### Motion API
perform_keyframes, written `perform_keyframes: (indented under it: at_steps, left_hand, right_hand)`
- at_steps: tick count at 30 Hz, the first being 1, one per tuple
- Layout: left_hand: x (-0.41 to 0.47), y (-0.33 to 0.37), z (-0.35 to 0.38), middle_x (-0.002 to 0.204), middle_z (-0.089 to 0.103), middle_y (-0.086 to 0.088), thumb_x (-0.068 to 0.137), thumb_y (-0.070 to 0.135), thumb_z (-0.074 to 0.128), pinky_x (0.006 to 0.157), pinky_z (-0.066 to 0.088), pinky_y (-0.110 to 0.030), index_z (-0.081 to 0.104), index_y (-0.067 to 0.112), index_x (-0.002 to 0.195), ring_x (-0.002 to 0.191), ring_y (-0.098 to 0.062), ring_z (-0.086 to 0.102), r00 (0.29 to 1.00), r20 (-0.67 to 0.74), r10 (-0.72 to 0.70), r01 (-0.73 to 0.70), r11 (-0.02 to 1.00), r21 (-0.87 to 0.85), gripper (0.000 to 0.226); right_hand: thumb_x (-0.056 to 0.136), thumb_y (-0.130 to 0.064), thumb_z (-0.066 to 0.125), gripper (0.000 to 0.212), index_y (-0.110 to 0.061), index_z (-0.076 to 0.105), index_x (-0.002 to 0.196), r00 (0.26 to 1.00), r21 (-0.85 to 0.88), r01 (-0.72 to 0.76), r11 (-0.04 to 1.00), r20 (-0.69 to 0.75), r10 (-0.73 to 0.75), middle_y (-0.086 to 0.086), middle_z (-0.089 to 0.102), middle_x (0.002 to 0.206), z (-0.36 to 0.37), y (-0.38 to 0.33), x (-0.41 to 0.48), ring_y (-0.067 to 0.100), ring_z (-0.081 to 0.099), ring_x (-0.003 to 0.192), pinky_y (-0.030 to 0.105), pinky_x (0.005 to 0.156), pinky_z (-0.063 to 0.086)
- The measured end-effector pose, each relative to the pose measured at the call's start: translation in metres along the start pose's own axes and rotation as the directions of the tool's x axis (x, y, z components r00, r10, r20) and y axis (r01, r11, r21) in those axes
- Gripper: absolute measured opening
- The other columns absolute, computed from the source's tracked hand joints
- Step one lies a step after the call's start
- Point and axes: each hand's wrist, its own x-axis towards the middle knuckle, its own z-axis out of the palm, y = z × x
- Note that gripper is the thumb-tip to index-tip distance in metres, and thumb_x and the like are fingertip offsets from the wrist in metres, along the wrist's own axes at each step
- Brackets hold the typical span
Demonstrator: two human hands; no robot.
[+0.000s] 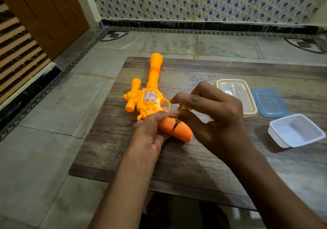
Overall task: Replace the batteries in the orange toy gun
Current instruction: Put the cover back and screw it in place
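Two bare forearms come in from the bottom edge, so start there. The left hand (150, 131) is wrapped around the orange toy gun (150, 98) right where the grip meets the body, thumb pressed on top. My guess is it's there just to pin the thing flat so it doesn't skate around once pressure goes on. The gun lies on its side toward the left part of the wooden desk (123, 158), with the barrel pointing away and poking past the far edge and the grip nearest the person. It's bright orange plastic all over, with a fat round muzzle, a darker orange ring on the barrel, a stubby scope on the left side and a silvery sticker on the body. The grip looks smooth and closed up, so I'd say the battery cover hasn't come off yet. Next over, the right hand (217, 121) has its fingertips pinched round the yellow handle of a small screwdriver (177, 121), held nearly upright with the tip down on the grip, presumably on the cover screw, though I can't actually make out the screw. Further right, well apart from the gun, sit a yellow-rimmed tray (230, 80), a blue lid (270, 103) and a white tub (277, 139). They're probably parked there for screws and batteries. I can't tell what's in them.
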Motion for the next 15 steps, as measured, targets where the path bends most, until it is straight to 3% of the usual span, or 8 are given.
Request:
perform_keyframes:
  at_steps: [3,5,10,15]
  left_hand:
    - [0.0037,-0.0017,-0.0001,0.099,0.072,-0.019,0.088,-0.006,0.067,0.053,0.060,-0.042,0.065,0.001,0.112,0.085,-0.029,0.071,1.000,-0.013,0.003,-0.003,1.000,-0.019,0.025]
    - [0.0049,-0.0028,0.0002,0.095,0.073,-0.019,0.088,-0.007,0.066,0.059,0.061,-0.044,0.066,0.003,0.102,0.085,-0.029,0.072,1.000,-0.012,0.006,-0.006,1.000,-0.015,0.018]
    - [0.0056,-0.0024,0.0006,0.122,0.070,-0.026,0.086,-0.008,0.069,0.075,0.060,-0.054,0.062,-0.002,0.130,0.112,-0.040,0.070,1.000,-0.002,0.021,-0.021,1.000,-0.007,0.044]
    - [0.0049,-0.0027,-0.0011,0.118,0.072,-0.025,0.086,-0.005,0.070,0.069,0.062,-0.053,0.062,0.000,0.128,0.104,-0.039,0.072,1.000,0.007,0.025,-0.025,1.000,-0.018,0.043]
  right_hand:
    - [0.092,0.006,0.068,0.027,0.000,0.074,0.117,0.999,0.162,-0.020,0.987,0.032,0.015,0.010,0.074,0.118,-0.0010,-0.0027,-0.0040,0.017,0.071,0.112,0.033,0.091,0.058]
    - [0.088,0.015,0.062,0.037,0.001,0.072,0.121,0.997,0.212,-0.051,0.976,0.065,0.038,0.008,0.072,0.126,-0.0013,-0.0051,-0.0049,0.016,0.068,0.122,0.037,0.095,0.059]
    - [0.091,0.004,0.073,0.021,-0.003,0.076,0.111,0.997,0.127,-0.071,0.989,0.035,0.067,0.004,0.077,0.101,-0.0006,-0.0034,-0.0030,0.015,0.075,0.093,0.036,0.072,0.061]
    - [0.088,-0.012,0.083,0.021,-0.004,0.078,0.107,0.998,-0.017,-0.058,0.998,-0.040,0.057,0.009,0.069,0.088,0.0015,-0.0011,-0.0045,0.020,0.067,0.077,0.038,0.066,0.055]
